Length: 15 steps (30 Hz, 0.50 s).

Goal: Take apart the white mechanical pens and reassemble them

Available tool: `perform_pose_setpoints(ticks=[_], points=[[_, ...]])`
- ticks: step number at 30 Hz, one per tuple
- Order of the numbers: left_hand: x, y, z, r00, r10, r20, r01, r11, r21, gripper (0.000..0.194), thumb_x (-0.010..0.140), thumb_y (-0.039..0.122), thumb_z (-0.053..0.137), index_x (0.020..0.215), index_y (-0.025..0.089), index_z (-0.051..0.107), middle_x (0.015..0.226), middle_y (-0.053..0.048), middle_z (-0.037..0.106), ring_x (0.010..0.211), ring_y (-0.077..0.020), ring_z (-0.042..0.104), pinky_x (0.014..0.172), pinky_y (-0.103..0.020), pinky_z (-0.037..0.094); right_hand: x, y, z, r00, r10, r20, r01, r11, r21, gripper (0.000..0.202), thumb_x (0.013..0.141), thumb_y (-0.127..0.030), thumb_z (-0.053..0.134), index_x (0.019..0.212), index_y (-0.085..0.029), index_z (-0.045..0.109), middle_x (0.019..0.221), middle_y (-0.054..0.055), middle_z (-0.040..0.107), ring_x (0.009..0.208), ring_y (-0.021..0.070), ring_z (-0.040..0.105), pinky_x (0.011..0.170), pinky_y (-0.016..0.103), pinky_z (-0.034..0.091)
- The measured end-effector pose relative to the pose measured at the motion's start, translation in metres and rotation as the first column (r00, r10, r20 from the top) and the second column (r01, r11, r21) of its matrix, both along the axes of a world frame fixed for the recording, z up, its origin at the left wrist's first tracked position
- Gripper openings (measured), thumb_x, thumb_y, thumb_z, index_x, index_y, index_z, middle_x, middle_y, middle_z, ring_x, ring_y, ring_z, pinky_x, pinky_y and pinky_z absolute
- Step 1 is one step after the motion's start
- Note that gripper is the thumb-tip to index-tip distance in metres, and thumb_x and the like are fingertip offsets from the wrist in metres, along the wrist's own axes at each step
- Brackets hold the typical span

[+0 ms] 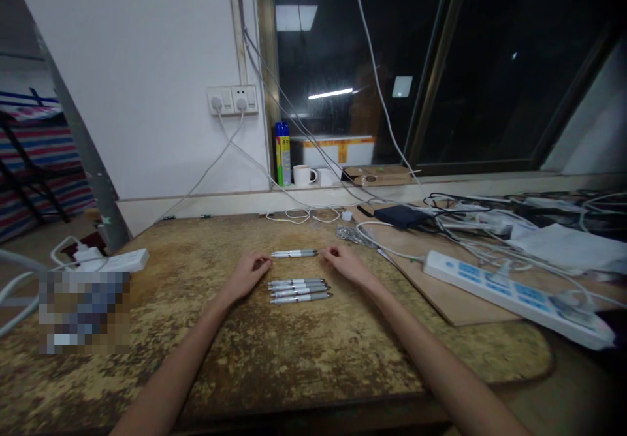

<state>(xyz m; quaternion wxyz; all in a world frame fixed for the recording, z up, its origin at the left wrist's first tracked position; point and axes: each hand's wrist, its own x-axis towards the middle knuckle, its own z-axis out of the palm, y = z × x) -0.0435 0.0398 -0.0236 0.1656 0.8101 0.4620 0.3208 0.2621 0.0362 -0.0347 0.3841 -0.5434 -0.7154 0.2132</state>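
Note:
A small row of white-and-grey pens [294, 253] lies on the worn wooden table [245, 364] between my two hands. My left hand [251, 271] rests at their left end, its fingertips at or touching the pen ends. Its fingers curve loosely, with a gap between thumb and forefinger. At the grey tip end is my right hand [347, 263], fingers bent and slightly apart, just clear of the tips. Nearer to me, several more pens [300, 297] of the same kind lie side by side, roughly parallel. Neither hand visibly grips anything.
To the right, a white power strip [465, 279] with plugs lies across a brown board [435, 299], amid tangled cables and a dark box [399, 215]. Another power strip [132, 260] is at left. A mug [304, 175] and a spray can [283, 155] stand on the sill.

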Motion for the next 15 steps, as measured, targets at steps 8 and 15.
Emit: perform_pose_setpoints(ticks=[8,15], points=[[-0.005,0.009,-0.014,0.987,0.14,-0.076,-0.129,0.983,0.131,0.028,0.093,0.032,0.054,0.11,0.02,0.073,0.12,-0.01,0.065,0.118,-0.0257,0.053,0.109,-0.045,0.036,-0.007,0.009,-0.018,0.996,-0.048,-0.075,0.05,0.999,0.017,0.022,0.082,-0.026,0.055,0.096,-0.015,0.068,0.092,0.008,0.073,0.083,0.0202,0.065,0.079,0.03,0.048],[-0.001,0.008,-0.017,0.986,0.137,-0.097,-0.129,0.988,0.087,0.033,0.092,0.035,0.055,0.115,0.019,0.072,0.124,-0.012,0.064,0.12,-0.0277,0.052,0.11,-0.046,0.035,-0.008,0.012,-0.02,0.991,-0.018,-0.133,0.013,0.999,-0.043,0.023,0.083,-0.027,0.054,0.099,-0.017,0.067,0.095,0.007,0.073,0.09,0.0216,0.066,0.086,0.033,0.048]])
